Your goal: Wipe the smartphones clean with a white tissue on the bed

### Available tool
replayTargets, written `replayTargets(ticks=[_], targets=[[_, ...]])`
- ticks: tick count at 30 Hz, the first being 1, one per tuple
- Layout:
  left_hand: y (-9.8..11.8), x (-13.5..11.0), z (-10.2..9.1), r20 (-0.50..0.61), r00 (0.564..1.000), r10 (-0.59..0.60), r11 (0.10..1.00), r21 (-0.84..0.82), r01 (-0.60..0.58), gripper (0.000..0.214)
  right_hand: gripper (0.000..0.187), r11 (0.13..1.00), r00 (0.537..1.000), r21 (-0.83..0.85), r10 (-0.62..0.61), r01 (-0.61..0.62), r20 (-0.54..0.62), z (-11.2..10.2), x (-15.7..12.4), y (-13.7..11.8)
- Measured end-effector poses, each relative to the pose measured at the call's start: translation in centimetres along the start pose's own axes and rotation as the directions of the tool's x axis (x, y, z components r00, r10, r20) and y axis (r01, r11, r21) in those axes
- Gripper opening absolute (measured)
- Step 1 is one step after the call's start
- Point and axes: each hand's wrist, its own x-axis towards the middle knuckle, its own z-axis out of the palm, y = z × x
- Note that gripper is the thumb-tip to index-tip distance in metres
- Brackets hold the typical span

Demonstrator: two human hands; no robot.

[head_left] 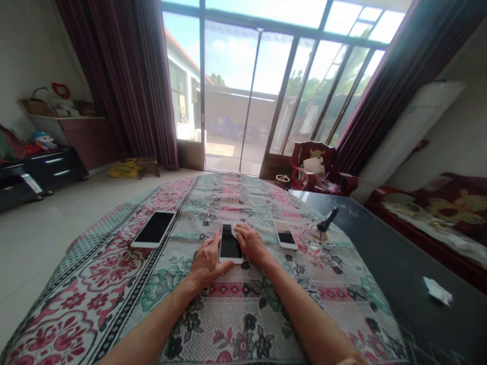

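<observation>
A white smartphone (230, 244) with a dark screen lies flat on the flowered tablecloth (114, 284). My left hand (206, 261) rests against its left edge, fingers curled along the side. My right hand (250, 243) lies over the phone's upper right corner, pinching a small white wipe or cloth (234, 232) against the screen. A larger white tablet or phone (153, 229) lies to the left, and a small white phone (285, 234) to the right.
A clear spray bottle (317, 232) with a black nozzle stands past the small phone. The dark glass tabletop (399, 263) is bare on the right, with a crumpled white scrap (437, 291). Beyond are a red chair (314, 165), a sofa (437, 208) and sliding glass doors.
</observation>
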Motion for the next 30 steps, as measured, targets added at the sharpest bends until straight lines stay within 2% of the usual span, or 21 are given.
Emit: replayTargets(ticks=[7, 11, 14, 18, 23, 26, 30], targets=[[-0.1, 0.1, 0.1, 0.02, 0.999, -0.041, 0.999, -0.021, 0.041, 0.08, 0.033, 0.995, 0.996, -0.023, 0.093, -0.093, -0.005, 0.8, 2.4, 0.8], [0.0, 0.4, 0.0, 0.047, 0.997, -0.065, 0.998, -0.022, 0.066, 0.084, 0.037, 0.989, 0.994, -0.096, 0.108, -0.111, -0.036, 1.5, 2.4, 0.8], [0.1, 0.5, 0.0, 0.063, 0.995, -0.076, 0.996, -0.033, 0.078, 0.084, 0.04, 0.98, 0.992, -0.149, 0.128, -0.129, -0.017, 1.9, 2.2, 0.5], [0.0, 0.6, 0.0, 0.068, 0.994, -0.088, 0.995, -0.031, 0.091, 0.086, 0.041, 0.982, 0.993, -0.163, 0.103, -0.093, 0.055, 2.1, 2.2, -0.6], [0.1, 0.5, 0.1, 0.046, 0.994, -0.095, 0.994, -0.056, 0.098, 0.091, 0.039, 0.993, 0.986, -0.117, -0.008, 0.028, 0.166, 2.2, 2.7, -2.2], [0.4, 0.4, 0.0, 0.031, 0.994, -0.106, 0.991, -0.078, 0.108, 0.091, 0.038, 0.994, 0.985, -0.098, -0.037, 0.054, 0.167, 2.0, 2.8, -2.6], [0.7, 0.5, -0.2, 0.044, 0.992, -0.122, 0.987, -0.098, 0.125, 0.09, 0.037, 0.998, 0.992, -0.069, 0.007, 0.002, 0.126, 1.8, 2.6, -2.6]])
